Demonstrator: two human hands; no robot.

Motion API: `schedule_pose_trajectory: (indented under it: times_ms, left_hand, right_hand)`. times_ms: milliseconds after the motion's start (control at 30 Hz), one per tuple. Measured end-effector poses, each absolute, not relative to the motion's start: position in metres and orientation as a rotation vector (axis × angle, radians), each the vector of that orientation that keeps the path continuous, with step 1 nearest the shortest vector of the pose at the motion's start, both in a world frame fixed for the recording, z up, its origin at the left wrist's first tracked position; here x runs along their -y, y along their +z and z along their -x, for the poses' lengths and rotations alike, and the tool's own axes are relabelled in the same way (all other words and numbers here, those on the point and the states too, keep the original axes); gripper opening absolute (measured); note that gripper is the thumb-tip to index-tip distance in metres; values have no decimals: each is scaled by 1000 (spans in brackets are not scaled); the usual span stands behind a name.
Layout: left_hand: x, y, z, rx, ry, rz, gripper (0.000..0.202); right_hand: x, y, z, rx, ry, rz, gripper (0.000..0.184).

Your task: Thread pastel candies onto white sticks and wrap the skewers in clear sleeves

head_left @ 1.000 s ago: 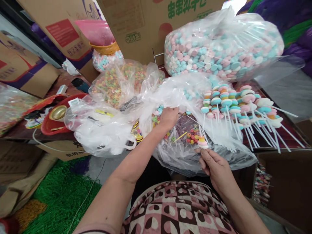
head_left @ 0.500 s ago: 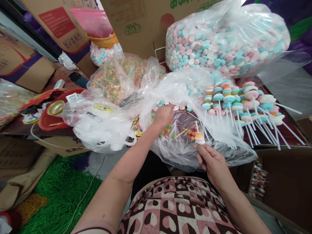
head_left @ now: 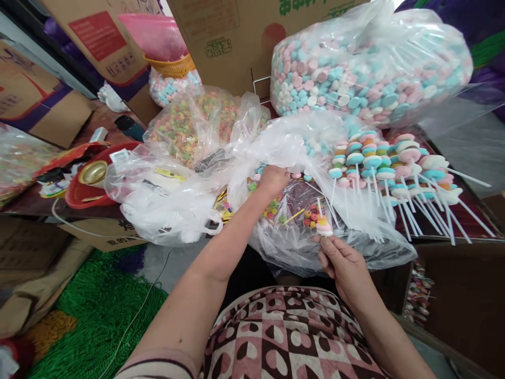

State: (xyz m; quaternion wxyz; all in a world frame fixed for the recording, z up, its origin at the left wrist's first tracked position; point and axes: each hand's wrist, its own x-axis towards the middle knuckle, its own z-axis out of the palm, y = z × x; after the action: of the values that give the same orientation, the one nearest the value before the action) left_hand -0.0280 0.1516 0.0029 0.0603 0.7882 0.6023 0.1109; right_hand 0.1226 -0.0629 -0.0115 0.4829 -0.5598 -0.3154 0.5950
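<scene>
My right hand (head_left: 342, 259) pinches a marshmallow skewer (head_left: 324, 228) near the front of the clear plastic sheet. Pink and white marshmallows and a yellow-orange gummy piece sit on its white stick, whose bare tip points up. My left hand (head_left: 275, 180) reaches to the loose marshmallows (head_left: 306, 177) at the mouth of a clear bag. Its fingers are curled and bunched downward; whatever they hold is hidden. Small gummy rings (head_left: 311, 216) in red, yellow and green lie between the hands, near a yellow stick (head_left: 294, 217).
Finished-looking marshmallow skewers (head_left: 371, 158) are piled at the right, sticks toward me. Behind stand a big bag of marshmallows (head_left: 371, 73) and a bag of gummy rings (head_left: 189, 126). White plastic bags (head_left: 165, 205) and a red basin (head_left: 74, 197) are at the left.
My left hand has shifted slightly to the right along the loose marshmallows. My right hand keeps the skewer in nearly the same place. The whole view has drifted a little.
</scene>
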Motion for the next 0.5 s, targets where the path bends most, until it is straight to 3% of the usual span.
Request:
schedule_pose_trajectory:
  times_ms: [100, 233, 367, 500]
  left_hand:
    - [-137, 10, 36, -1784, 420, -2271, 22]
    - [-84, 19, 41, -1478, 857, -1763, 11]
    - [-31, 23, 27, -1081, 951, -1179, 24]
    - [-6, 20, 13, -916, 988, -977, 33]
  right_hand:
    - [63, -13, -127, 776, 1433, 1360, 39]
    - [54, -7, -132, 753, 1376, 1342, 34]
    - [39, 5, -130, 792, 1291, 1319, 32]
    - [31, 8, -126, 832, 1253, 1302, 34]
